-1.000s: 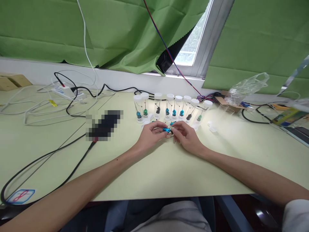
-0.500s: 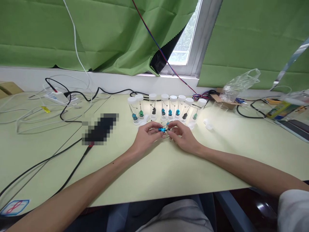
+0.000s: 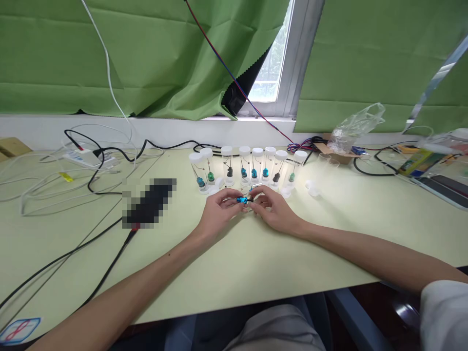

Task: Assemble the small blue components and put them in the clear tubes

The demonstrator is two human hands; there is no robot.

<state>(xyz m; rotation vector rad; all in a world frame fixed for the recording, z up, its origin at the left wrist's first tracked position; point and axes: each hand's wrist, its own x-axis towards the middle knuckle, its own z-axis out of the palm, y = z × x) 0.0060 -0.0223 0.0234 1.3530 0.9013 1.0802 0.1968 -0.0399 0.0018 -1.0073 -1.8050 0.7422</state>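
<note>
Near the middle of the table, my left hand [image 3: 220,210] pinches a small shiny blue piece with a black end [image 3: 242,200] between thumb and fingers. My right hand [image 3: 272,209] is closed at the black end of that piece, fingertips pressed together. Thin wire-like bits and another small blue part [image 3: 253,188] show just behind the fingertips; what they join to is partly hidden. Beyond my hands stand several clear tubes with white caps [image 3: 226,165], with small blue, green or black pieces on thin wires inside.
White caps [image 3: 313,188] lie right of the tubes. Farther right are a cardboard box with a plastic bag [image 3: 340,151] and clear empty-looking tubes [image 3: 323,161]. A blurred-out black device [image 3: 149,204] with a cable lies left. White and black cables and a power strip [image 3: 82,156] are at back left.
The camera view has shifted slightly, so the scene sits a little lower and farther left. More of the black end shows between my hands; both keep their hold.
</note>
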